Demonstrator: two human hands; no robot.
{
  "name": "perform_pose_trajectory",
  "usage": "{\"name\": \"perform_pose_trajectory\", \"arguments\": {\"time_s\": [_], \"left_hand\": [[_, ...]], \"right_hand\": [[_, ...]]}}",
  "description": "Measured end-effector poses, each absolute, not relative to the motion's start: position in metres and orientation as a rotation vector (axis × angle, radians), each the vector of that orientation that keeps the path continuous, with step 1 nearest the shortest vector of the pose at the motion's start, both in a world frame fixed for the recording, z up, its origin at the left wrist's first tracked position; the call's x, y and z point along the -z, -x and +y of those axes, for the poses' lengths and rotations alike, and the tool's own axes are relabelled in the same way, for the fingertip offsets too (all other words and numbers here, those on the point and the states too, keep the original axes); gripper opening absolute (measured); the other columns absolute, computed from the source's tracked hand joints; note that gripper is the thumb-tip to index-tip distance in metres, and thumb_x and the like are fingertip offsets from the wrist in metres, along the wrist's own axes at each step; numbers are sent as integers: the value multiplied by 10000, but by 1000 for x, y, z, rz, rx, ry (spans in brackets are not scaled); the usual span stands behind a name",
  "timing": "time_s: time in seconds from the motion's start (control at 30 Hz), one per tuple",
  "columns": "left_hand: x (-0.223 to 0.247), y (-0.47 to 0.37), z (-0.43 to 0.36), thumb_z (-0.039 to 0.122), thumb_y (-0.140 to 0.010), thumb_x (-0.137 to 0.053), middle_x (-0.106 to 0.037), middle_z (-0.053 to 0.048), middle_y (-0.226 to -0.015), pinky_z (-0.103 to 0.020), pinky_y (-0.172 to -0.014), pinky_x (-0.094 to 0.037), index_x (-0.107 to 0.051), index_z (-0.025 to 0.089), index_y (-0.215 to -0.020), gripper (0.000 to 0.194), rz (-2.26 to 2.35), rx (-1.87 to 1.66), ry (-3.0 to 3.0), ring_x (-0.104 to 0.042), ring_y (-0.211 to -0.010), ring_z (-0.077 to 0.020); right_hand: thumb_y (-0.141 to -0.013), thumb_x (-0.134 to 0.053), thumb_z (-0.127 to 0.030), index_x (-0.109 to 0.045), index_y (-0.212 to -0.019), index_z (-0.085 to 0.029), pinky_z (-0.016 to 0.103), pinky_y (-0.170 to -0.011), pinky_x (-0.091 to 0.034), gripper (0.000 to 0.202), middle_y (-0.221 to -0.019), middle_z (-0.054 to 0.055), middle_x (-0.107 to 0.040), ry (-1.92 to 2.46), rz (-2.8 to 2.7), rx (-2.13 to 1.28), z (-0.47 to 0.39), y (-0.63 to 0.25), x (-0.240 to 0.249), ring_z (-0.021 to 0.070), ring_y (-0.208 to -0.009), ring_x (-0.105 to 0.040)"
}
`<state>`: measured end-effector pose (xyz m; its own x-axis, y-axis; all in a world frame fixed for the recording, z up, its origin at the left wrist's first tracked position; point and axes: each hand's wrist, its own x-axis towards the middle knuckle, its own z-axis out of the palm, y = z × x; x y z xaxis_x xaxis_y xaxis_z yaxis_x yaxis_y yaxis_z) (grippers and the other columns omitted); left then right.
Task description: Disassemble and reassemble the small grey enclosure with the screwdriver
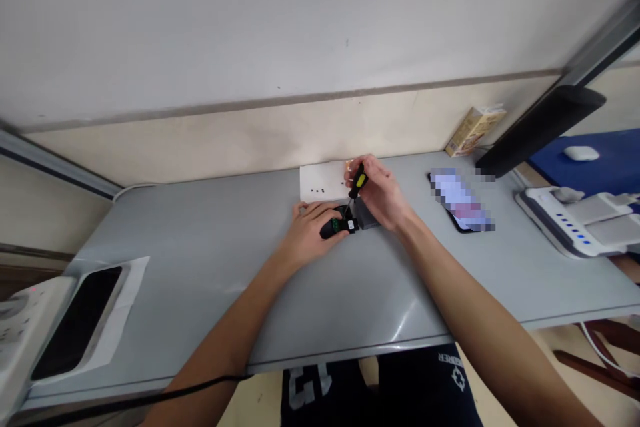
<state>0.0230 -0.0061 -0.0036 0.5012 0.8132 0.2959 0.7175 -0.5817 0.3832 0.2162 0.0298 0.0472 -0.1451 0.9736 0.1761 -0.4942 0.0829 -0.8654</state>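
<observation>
A small black device (328,228) with a green inside part and a white label lies on the grey desk (200,247). My left hand (311,232) holds it from the left, fingers over its far side and thumb at the near side. My right hand (377,188) grips a black and yellow screwdriver (359,181), its shaft slanting down to the opened device. A dark flat box-like piece (367,215) sits beside the device, partly under my right hand. Behind my hands is a white sheet (310,177) with several tiny dark pieces (323,191) on it.
A phone with a blurred screen (463,203) lies at the right, near a white power strip (565,227). A yellowish carton (473,133) and a black cylindrical object (540,127) stand at the back right. Another phone (80,320) rests at the far left. A black cable (200,387) crosses the front.
</observation>
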Motion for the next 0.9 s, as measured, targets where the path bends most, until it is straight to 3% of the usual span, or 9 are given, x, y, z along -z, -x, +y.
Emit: {"name": "perform_pose_trajectory", "arguments": {"time_s": [0.1,0.2,0.27,0.4,0.5,0.6,0.73,0.8,0.9], "left_hand": [[3,-23,-6,389,-925,-711,-686,-31,-1340,-498,-1122,-308,-670,265,-1048,180,1310,-667,-2532,-606,-1232,-260],[2,-23,-6,390,-925,-713,-688,-29,-1337,-496,-1114,-312,-668,264,-1040,176,1303,-671,-2532,-609,-1231,-258],[2,-23,-6,391,-931,-705,-689,-33,-1337,-497,-1114,-307,-668,261,-1048,179,1297,-678,-2537,-611,-1229,-257],[2,-23,-6,400,-937,-694,-688,-39,-1338,-501,-1118,-305,-670,262,-1059,186,1302,-679,-2540,-613,-1230,-262],[2,-23,-6,401,-937,-691,-684,-44,-1346,-502,-1115,-310,-673,262,-1052,181,1308,-674,-2541,-610,-1236,-269],[3,-23,-6,390,-926,-707,-690,-37,-1333,-497,-1114,-314,-668,263,-1039,174,1308,-682,-2538,-616,-1224,-267],[3,-22,-6,387,-907,-731,-706,-33,-1290,-493,-1132,-304,-648,252,-1006,187,1313,-688,-2524,-624,-1203,-259],[4,-23,-6,392,-902,-736,-713,-33,-1269,-488,-1132,-308,-639,249,-994,196,1320,-685,-2519,-627,-1194,-256],[4,-23,-6,388,-904,-733,-715,-27,-1263,-483,-1125,-316,-643,251,-995,188,1328,-687,-2530,-627,-1195,-254]], "right_hand": [[-795,-784,-579,-464,-812,-248,285,-634,-482,460,-870,-21,-599,659,-1029,-1398,30,-215,-43,119,-679,-601],[-818,-754,-601,-382,-789,-256,254,-497,-356,508,-622,-82,-432,703,-1056,-1344,31,-212,-40,86,-485,-407],[-849,-668,-679,-409,-794,-258,255,-477,-323,497,-587,-84,-347,686,-1048,-1340,32,-210,-41,91,-478,-335],[-906,-502,-748,-584,-936,-263,286,-554,-423,493,-687,-31,-452,613,-1002,-1442,32,-212,-47,122,-572,-443],[-888,-608,-667,-618,-924,-256,297,-674,-495,413,-839,3,-558,625,-1005,-1464,31,-216,-48,136,-720,-567],[-828,-731,-609,-528,-821,-241,291,-696,-501,420,-929,1,-602,633,-993,-1428,30,-217,-45,127,-763,-614],[-818,-759,-593,-404,-775,-250,252,-491,-345,496,-632,-79,-428,683,-1009,-1362,31,-213,-41,80,-482,-388],[-851,-696,-641,-432,-786,-254,253,-458,-278,472,-586,-87,-323,661,-1001,-1353,31,-212,-43,84,-462,-287],[-902,-552,-718,-566,-899,-264,275,-488,-336,455,-632,-51,-391,613,-980,-1440,30,-213,-48,107,-505,-346]]}}
